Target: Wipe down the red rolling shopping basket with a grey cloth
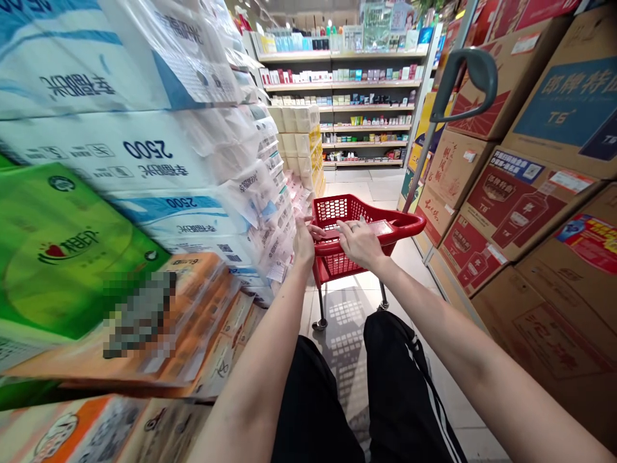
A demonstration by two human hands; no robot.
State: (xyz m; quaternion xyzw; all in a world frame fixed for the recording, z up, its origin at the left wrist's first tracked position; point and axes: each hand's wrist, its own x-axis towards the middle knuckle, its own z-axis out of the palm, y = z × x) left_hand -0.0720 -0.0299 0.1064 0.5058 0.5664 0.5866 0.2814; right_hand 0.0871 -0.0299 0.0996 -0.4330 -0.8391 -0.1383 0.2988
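I see both hands on the basket's (357, 212) near rim: left hand (303, 242) curls over it, fingertips hidden; right hand (359, 242) lies flat, fingers together.

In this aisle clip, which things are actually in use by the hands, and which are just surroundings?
In use:
- red basket trolley, near rim under both hands
- left hand, on the rim
- right hand, on the rim

Surroundings:
- grey pull handle, untouched
- wrapped tissue packs, stacked left
- cardboard cartons, stacked right
- shelves at the aisle's end
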